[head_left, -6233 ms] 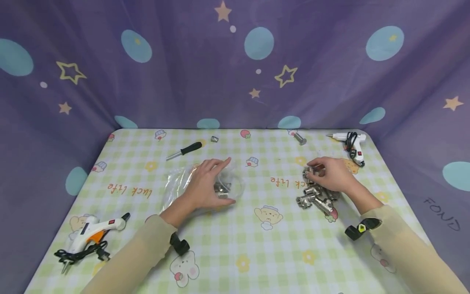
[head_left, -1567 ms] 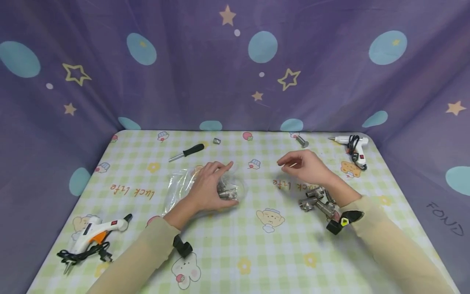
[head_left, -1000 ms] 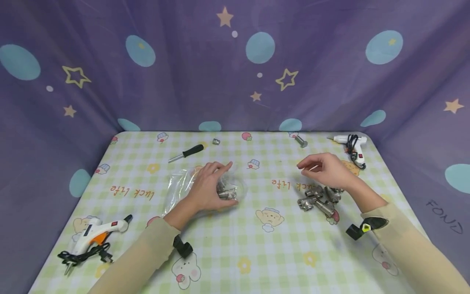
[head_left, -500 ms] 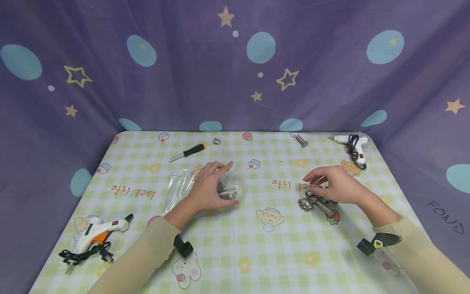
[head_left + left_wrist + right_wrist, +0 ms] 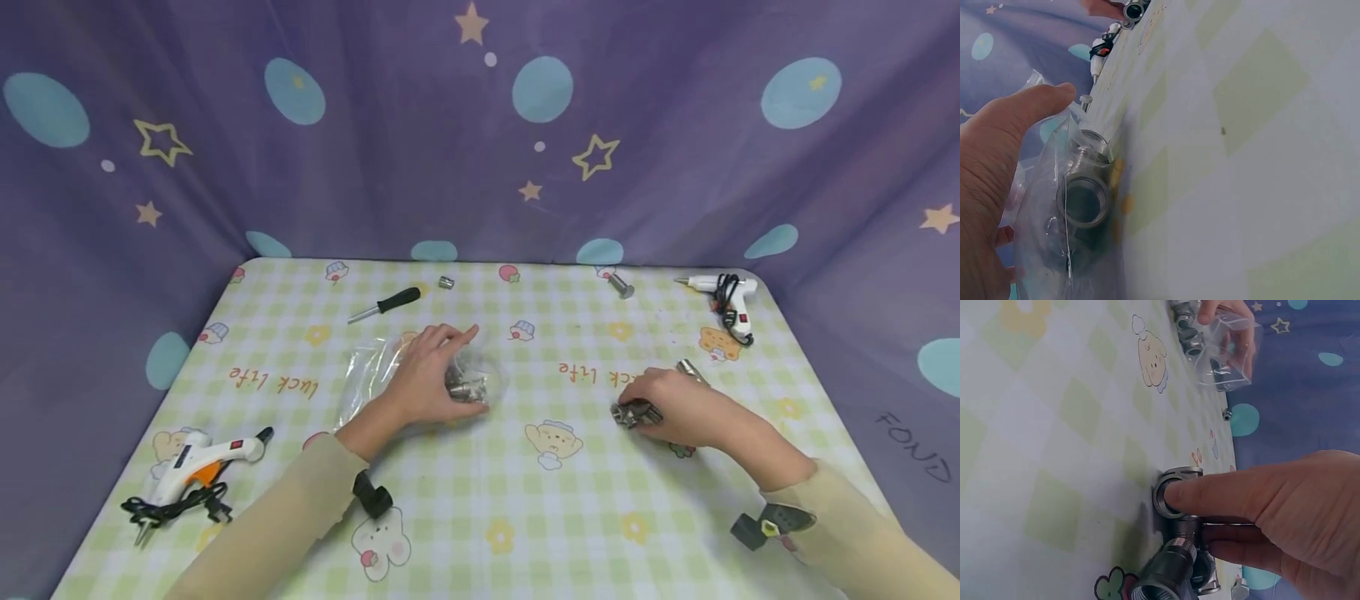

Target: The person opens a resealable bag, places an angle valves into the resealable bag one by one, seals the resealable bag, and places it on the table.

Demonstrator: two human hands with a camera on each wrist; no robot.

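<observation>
A: The table, under its checked cloth, fills the lower half of the head view. Why does the left hand lie flat at centre left?

B: It seems to be pinning down the clear plastic bag. The fingers are straight, thumb out, pressing the film so the metal fittings inside stay put and the bag's mouth stays facing the frame's middle.

A: And the right hand?

B: Lower right of centre, curled round the loose pile of pipe fittings. The right wrist view shows the fingers wrapped over them, one fingertip at an open threaded end, likely to gather several together.

A: Anything in the way between pile and bag?

B: Nothing lies between them. The rest sits at the edges: a glue gun lower left, another glue gun upper right, a screwdriver above the bag, then a bolt and a small nut along the far edge.
</observation>
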